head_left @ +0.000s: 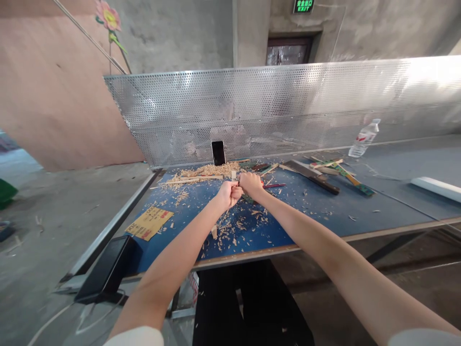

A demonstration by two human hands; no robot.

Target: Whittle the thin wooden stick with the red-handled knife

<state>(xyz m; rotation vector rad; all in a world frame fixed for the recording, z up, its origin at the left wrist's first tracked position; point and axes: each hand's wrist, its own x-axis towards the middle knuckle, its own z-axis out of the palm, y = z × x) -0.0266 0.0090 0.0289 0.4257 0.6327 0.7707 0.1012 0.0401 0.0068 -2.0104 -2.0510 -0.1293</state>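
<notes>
Both my hands meet over the blue table (266, 232), among scattered wood shavings (230, 229). Fingers curled, my left hand (229, 193) grips a small pale wood piece (234, 175) whose end shows just above it. My right hand (251, 184) is closed right beside the left one, its back toward the camera. What it holds is hidden by its fingers; a bit of red shows at its right edge. A thin dark red stick (275, 185) lies just right of that hand.
Sandpaper (151, 222) and a black box (107, 269) are at left. A phone (218, 153) stands against the perforated metal screen (162, 105). To the right are a saw (311, 177), wood strips (329, 164), a tilted bottle (364, 139) and a white bar (435, 188).
</notes>
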